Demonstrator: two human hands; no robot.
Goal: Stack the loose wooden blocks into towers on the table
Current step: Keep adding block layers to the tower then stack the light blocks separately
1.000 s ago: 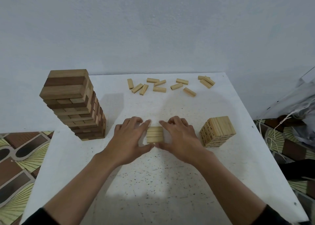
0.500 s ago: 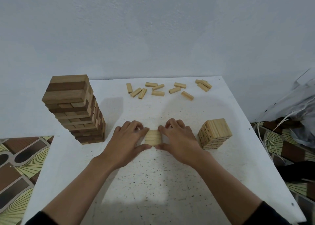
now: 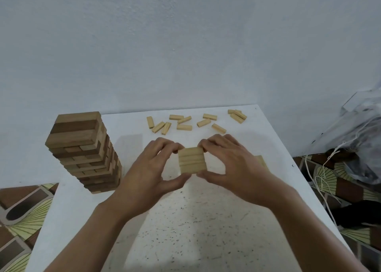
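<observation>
A row of three light wooden blocks lying side by side is pinched between both my hands above the white table. My left hand holds its left side with thumb below and fingers above. Gripping the right side the same way is my right hand. Several loose light blocks lie scattered near the table's far edge. A small light block tower is mostly hidden behind my right hand.
A tall tower of light and dark blocks stands at the table's left side. A plastic bag with white cord lies to the right, off the table. Patterned floor tiles show on both sides.
Both hands have lifted the row of three blocks off the table and toward me. My right hand now covers most of the small tower.
</observation>
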